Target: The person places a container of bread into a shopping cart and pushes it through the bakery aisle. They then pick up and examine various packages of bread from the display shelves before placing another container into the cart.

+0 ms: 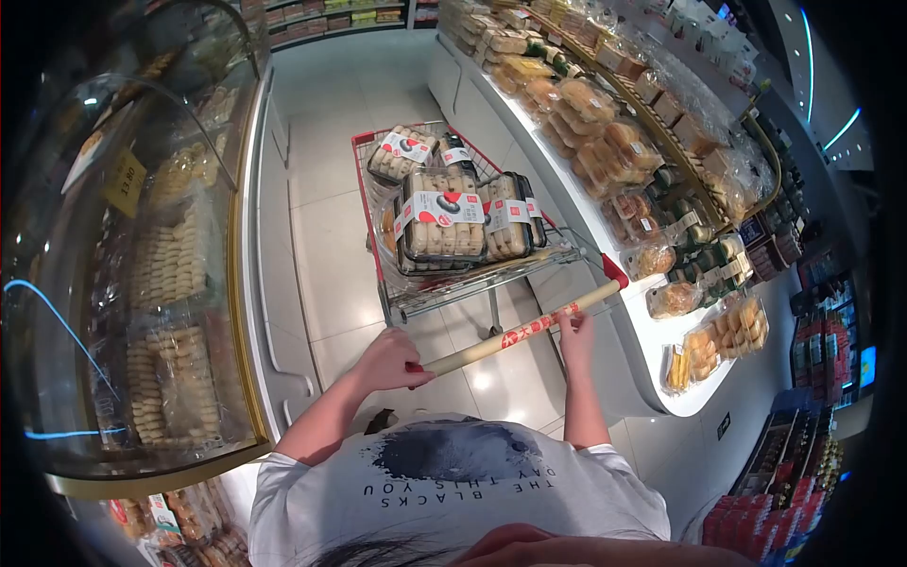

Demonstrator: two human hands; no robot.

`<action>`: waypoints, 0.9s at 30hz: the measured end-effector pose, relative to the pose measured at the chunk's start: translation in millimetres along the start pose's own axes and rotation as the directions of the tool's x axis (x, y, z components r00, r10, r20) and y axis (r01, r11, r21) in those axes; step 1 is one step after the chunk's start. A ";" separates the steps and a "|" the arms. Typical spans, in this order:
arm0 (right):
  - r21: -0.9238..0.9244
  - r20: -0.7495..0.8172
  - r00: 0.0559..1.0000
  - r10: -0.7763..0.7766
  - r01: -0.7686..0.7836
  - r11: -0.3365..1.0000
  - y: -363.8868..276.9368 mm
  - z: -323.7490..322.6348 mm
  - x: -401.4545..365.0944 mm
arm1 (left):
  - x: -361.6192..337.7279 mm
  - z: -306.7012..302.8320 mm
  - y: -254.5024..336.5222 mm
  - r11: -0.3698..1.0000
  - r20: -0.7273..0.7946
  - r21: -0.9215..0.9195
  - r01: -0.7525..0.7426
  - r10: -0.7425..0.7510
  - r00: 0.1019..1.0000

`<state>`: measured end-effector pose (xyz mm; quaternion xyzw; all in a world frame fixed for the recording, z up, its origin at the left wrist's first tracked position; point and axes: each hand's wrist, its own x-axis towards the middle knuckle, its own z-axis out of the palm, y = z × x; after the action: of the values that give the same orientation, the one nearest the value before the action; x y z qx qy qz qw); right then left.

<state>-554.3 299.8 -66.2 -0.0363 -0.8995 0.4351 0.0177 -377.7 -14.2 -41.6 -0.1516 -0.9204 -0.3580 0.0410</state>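
Bread shelves [605, 142] line the white counter [652, 378] right of the cart [370, 213]. Boxes of buns [439, 222] sit inside it. Left hand [389, 361] and right hand [576, 331] hold its handle [510, 335] tight; pushing, it seems. Steering straight needs a steady hold.

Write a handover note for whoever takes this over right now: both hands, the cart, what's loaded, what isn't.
Left hand: closed on the left end of the cart handle.
Right hand: fingers curled on the handle, nearer its right end.
Cart: in the aisle between the glass display case and the bakery shelf.
Done: several clear pastry boxes are stacked in the cart.
Left: wrapped loaves lie on the shelf; neither hand holds any.
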 end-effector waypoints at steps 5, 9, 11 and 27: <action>-0.023 -0.337 0.932 0.135 -0.151 0.988 -11.4 32.0 96.1 | -2.0 -27.6 -53.8 0.996 -0.180 0.083 0.023 -0.007 0.984; -0.052 -0.438 0.884 0.163 -0.205 0.977 -26.1 63.3 101.2 | 4.2 -52.6 -84.5 0.997 -0.153 0.061 -0.053 0.062 0.986; -0.046 -0.482 0.861 0.161 -0.209 0.977 -36.2 71.0 94.9 | 6.1 -63.1 -97.2 0.999 -0.151 0.017 -0.051 0.053 0.987; -0.046 -0.530 0.808 0.258 -0.331 0.943 -127.0 142.8 135.0 | 64.9 -141.4 -215.3 0.986 -0.125 -0.088 -0.143 0.131 0.983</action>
<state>-704.2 120.5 -55.3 -0.2918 -0.8723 0.3443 0.1879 -510.5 -243.2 -64.2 -0.1949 -0.8854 -0.4067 0.1131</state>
